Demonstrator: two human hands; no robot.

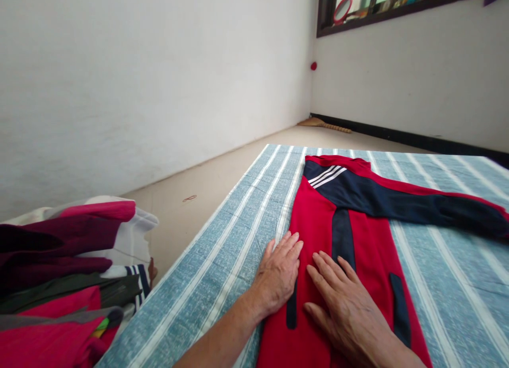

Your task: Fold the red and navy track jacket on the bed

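Observation:
A red jacket [318, 219] with navy panels and white shoulder stripes lies flat on a blue and white striped sheet [222, 251]. One navy sleeve [417, 201] stretches out to the right. My left hand [278, 272] rests palm down on the jacket's left edge, fingers apart. Beside it, my right hand [345, 304] presses flat on the red cloth in the middle of the jacket. Neither hand grips anything.
A pile of folded clothes [63, 278] in red, maroon, white and dark tones sits at the lower left beside the sheet. Bare floor [207, 182] runs along a white wall. A window ledge [382, 7] with small items is at the top right.

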